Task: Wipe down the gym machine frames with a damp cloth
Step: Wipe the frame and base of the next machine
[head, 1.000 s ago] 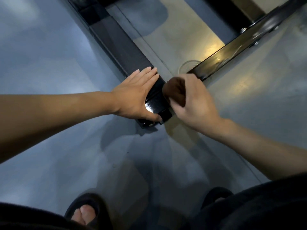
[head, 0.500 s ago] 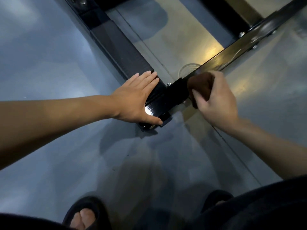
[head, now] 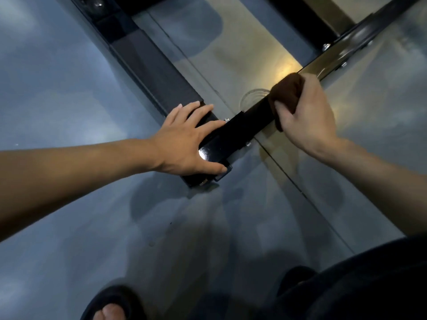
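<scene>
The right hand (head: 307, 116) has its grip curled around the cloth (head: 287, 94) on the bar (head: 254, 116), the left hand (head: 184, 144) lies flat beside, and bolts just past the grip could snag the cloth.

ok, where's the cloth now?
Head view, upper right: the cloth is gripped in the right hand, on the black bar.

Bare forearms (no sleeves); dark garment (head: 369, 280); dark open-toe sandal (head: 113, 301).
</scene>
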Motion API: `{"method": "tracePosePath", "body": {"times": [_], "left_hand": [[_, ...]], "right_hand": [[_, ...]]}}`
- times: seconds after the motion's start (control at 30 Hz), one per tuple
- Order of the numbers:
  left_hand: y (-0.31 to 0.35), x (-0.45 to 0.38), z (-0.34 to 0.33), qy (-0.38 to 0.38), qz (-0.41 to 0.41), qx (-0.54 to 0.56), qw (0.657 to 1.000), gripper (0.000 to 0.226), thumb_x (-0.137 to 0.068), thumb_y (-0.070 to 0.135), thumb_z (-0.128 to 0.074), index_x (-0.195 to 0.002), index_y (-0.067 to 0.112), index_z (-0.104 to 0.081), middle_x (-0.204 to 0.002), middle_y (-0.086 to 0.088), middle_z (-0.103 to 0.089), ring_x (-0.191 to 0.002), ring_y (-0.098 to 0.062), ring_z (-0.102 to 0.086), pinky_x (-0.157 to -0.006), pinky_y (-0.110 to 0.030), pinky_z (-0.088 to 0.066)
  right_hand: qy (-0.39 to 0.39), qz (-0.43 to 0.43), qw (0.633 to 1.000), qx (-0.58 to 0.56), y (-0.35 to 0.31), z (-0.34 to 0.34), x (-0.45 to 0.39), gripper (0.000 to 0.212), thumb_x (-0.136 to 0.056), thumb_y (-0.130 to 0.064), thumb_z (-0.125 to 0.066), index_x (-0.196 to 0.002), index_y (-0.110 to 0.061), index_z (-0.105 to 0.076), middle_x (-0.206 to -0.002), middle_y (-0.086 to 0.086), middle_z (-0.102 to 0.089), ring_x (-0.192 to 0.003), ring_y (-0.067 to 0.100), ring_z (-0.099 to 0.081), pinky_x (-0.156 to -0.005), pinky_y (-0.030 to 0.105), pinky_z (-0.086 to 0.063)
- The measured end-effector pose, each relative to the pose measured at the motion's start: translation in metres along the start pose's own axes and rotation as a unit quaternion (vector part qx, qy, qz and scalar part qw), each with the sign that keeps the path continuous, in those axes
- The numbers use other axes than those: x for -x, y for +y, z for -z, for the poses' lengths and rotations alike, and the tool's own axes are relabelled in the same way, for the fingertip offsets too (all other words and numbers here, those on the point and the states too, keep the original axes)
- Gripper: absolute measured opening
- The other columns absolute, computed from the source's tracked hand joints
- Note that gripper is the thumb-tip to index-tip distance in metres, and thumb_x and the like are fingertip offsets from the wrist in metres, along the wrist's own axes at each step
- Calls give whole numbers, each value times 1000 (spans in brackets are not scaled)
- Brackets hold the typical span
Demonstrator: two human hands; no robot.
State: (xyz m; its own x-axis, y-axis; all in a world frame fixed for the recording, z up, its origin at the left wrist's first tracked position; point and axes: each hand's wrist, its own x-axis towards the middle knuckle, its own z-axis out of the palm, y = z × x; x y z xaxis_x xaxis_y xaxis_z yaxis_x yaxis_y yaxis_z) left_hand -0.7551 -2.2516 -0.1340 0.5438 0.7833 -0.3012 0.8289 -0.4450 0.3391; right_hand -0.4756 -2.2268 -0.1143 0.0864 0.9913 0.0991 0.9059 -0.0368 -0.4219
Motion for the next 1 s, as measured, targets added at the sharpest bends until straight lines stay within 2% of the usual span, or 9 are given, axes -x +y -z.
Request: {"method": "tracePosePath", "body": {"times": [0.17,0.27,0.4,0.5,0.57,0.67,0.8,0.9,1.0], "left_hand": [[9,-18,15,3,2,-28,1000,110,-62,99,-28,-157,42,-29,-170,7,-11,-154,-31,-2,-126,-53,2],[13,-32,20,-27,-4,-54,998,114,-71,98,-37,-159,27,-27,-168,3,-22,-158,-27,4,-126,-53,8],[32,-63,28,-101,48,27,993,96,-76,89,-52,-149,28,-42,-119,1,-64,-141,-28,-42,-124,-56,10],[47,-77,34,-121,93,29,988,83,-75,87,-56,-132,28,-50,-106,1,-66,-131,-37,-51,-120,-64,13],[57,-81,35,-129,125,25,983,77,-76,86,-56,-126,28,-53,-107,0,-66,-133,-40,-48,-118,-67,14],[69,-85,28,-83,180,49,979,58,-79,78,-60,-108,27,-57,-93,1,-63,-125,-38,-54,-117,-66,17],[70,-87,10,-4,185,66,981,51,-79,72,-62,-91,24,-52,-79,3,-64,-99,-29,-68,-113,-67,24],[66,-88,5,31,176,61,982,51,-79,72,-63,-93,24,-54,-76,4,-64,-99,-28,-68,-112,-66,27],[67,-88,5,32,171,69,982,50,-78,72,-63,-90,24,-53,-75,5,-62,-100,-29,-68,-112,-67,26]], "right_hand": [[-53,77,995,-31,-7,-7,29,52,-93,-31,-72,-137,-14,-50,-130,8,-57,-119,29,-56,-94,40,-48],[-34,33,999,-19,12,3,17,58,-93,-35,-72,-141,-16,-45,-133,6,-57,-120,29,-57,-94,40,-47],[-28,19,999,-16,16,5,-31,53,-93,-31,-70,-137,-12,-48,-133,10,-58,-123,31,-56,-98,39,-45],[-114,129,985,-22,4,2,-24,45,-91,-29,-69,-131,-16,-52,-127,12,-56,-119,33,-56,-97,46,-48],[-164,140,976,-25,9,9,-14,45,-93,-33,-71,-131,-21,-51,-127,6,-56,-117,26,-56,-93,38,-47],[-141,105,984,-19,28,24,-23,50,-93,-35,-73,-135,-23,-49,-130,1,-58,-118,20,-56,-88,26,-38],[-58,7,998,-19,31,10,-66,50,-90,-38,-67,-132,-17,-49,-129,5,-59,-121,29,-57,-96,37,-46],[-84,76,993,-34,15,-3,-56,44,-86,-39,-63,-123,-17,-55,-121,6,-59,-114,29,-58,-93,48,-51],[-126,147,981,-16,20,4,-26,43,-91,-36,-68,-128,-21,-54,-123,2,-59,-112,25,-58,-88,38,-49]]}}
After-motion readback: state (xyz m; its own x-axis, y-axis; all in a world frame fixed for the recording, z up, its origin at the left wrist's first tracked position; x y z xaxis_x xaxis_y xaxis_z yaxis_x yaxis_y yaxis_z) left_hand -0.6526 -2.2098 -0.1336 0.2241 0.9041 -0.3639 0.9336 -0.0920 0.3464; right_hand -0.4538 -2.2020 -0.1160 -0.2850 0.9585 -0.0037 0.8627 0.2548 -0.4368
